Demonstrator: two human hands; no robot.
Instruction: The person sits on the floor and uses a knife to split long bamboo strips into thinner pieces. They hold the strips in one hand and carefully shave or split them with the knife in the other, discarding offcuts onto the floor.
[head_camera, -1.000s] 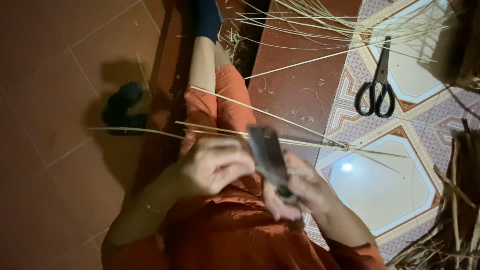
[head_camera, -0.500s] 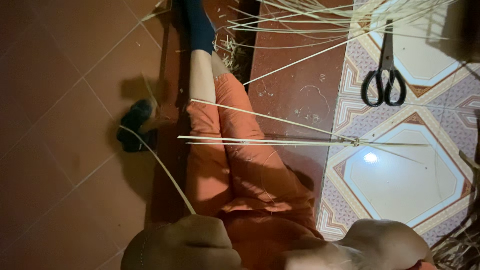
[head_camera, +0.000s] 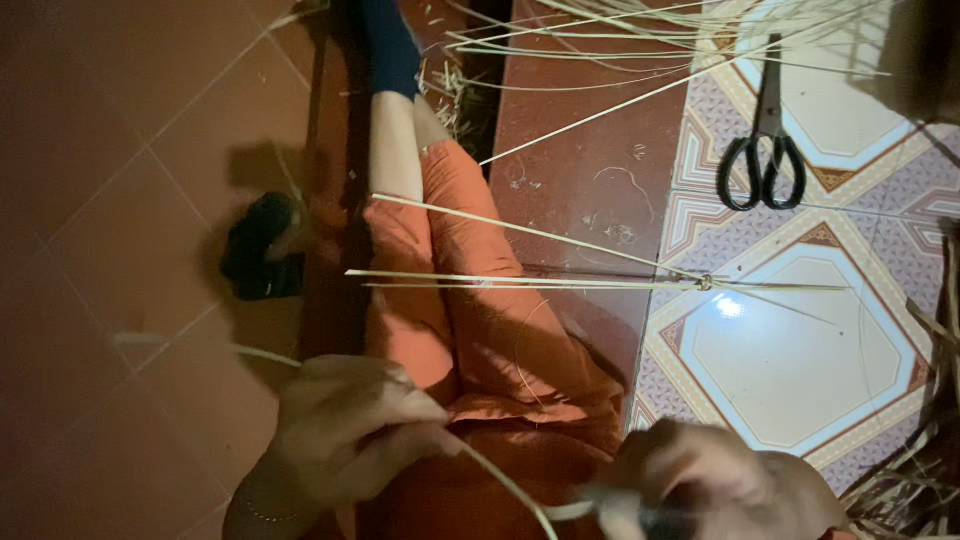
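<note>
Head view, looking down past orange trousers (head_camera: 470, 330) onto a floor of plain red tile (head_camera: 130, 200) at left and patterned tile (head_camera: 800, 350) at right. Largest: the floor, then the seated legs, then loose cane strips fanned at top right (head_camera: 640, 40). Tied strips (head_camera: 560, 282) laid across the knee, bound at a small knot (head_camera: 705, 283) over the patterned tile. Black scissors (head_camera: 762, 150) flat on the tile, well apart from both hands. Left hand (head_camera: 345, 430) closed, pinching a thin pale strip (head_camera: 500, 480) that curves toward the right hand (head_camera: 720, 490); right hand blurred, curled around a dark object, grip not clear enough to tell. Risk, as judged: strip kinking or snapping under a tight bend. Open room: left, over the bare red tile.
</note>
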